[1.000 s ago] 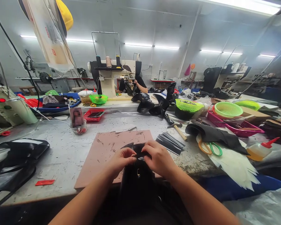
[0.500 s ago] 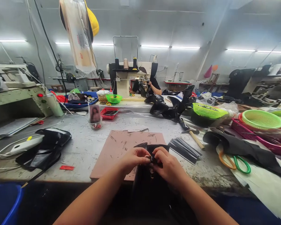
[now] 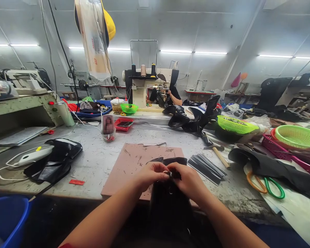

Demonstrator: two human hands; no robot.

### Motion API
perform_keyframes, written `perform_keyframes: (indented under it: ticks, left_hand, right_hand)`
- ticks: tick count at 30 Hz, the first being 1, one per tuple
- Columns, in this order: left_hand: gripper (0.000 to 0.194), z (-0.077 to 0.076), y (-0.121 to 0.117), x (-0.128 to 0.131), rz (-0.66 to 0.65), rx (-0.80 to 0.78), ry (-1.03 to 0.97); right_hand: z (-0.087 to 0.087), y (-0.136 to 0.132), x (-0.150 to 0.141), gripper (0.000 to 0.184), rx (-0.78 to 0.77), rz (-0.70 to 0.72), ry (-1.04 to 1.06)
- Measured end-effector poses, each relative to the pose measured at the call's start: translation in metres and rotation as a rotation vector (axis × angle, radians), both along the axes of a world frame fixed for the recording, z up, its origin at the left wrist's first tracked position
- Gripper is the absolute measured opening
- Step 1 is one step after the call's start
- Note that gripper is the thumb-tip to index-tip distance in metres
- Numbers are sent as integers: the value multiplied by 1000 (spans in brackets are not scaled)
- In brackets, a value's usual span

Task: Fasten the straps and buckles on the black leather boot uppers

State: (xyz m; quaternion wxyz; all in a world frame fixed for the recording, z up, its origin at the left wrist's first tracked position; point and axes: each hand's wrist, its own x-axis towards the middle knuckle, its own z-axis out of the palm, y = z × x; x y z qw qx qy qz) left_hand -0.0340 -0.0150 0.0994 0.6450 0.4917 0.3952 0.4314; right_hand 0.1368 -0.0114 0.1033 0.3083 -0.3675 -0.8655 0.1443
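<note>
My left hand [image 3: 150, 176] is closed in a pinch at a small shiny metal ring [image 3: 165, 172]. Facing it, my right hand [image 3: 188, 177] has its fingers closed on a short black strap [image 3: 171, 175] beside the ring. Both hands work just above a black leather piece [image 3: 167, 210], which drapes over the table's front edge toward me. Its upper end rests on a brownish-pink board [image 3: 121, 168]. Another small metal fitting [image 3: 171, 190] shows on the leather below my fingers. The fingertips hide how ring and strap join.
Black strips with white edges [image 3: 205, 168] and a hammer [image 3: 221, 157] lie right of the board. Orange-and-green-handled scissors [image 3: 274, 188] sit farther right. At left are a black item [image 3: 54, 162] and a red tag [image 3: 76, 182]. A person [image 3: 174, 94] sits behind a sewing machine [image 3: 142, 88].
The view has shifted slightly, so the scene sits a little farther right. My right-hand fingers have straightened and moved closer to my left fingertips; both hands keep their hold.
</note>
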Motion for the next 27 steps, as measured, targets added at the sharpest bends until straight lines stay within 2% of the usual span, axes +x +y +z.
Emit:
perform_keyframes:
  ticks: [2, 4, 8, 11, 15, 17, 20, 23, 27]
  left_hand:
    - [37, -1, 0, -2, 0, 0, 9]
    - [35, -1, 0, -4, -4, 18, 29]
    - [30, 1, 2, -5, -23, 77, 93]
    - [23, 1, 2, -1, -83, 122, 160]
    - [10, -1, -6, 13, -109, 209, 253]
    - [7, -3, -11, 19, -70, 239, 324]
    - [10, -5, -12, 21, 17, 249, 393]
    - [13, -8, -7, 13, 48, 216, 372]
    - [20, -12, -1, 2, -48, 172, 281]
  right_hand:
    - [8, 1, 7, 40, -214, 125, 92]
    - [14, 4, 11, 43, -372, 181, 202]
    - [17, 12, 9, 27, -522, 96, 352]
    - [17, 14, 2, 26, -484, 62, 330]
    - [18, 19, -9, 55, -289, 19, 218]
    - [17, 25, -13, 45, -274, -14, 203]
    - [16, 33, -13, 12, -250, -87, 312]
    - [13, 31, -7, 5, -182, -141, 423]
    - [9, 17, 7, 4, -360, 49, 363]
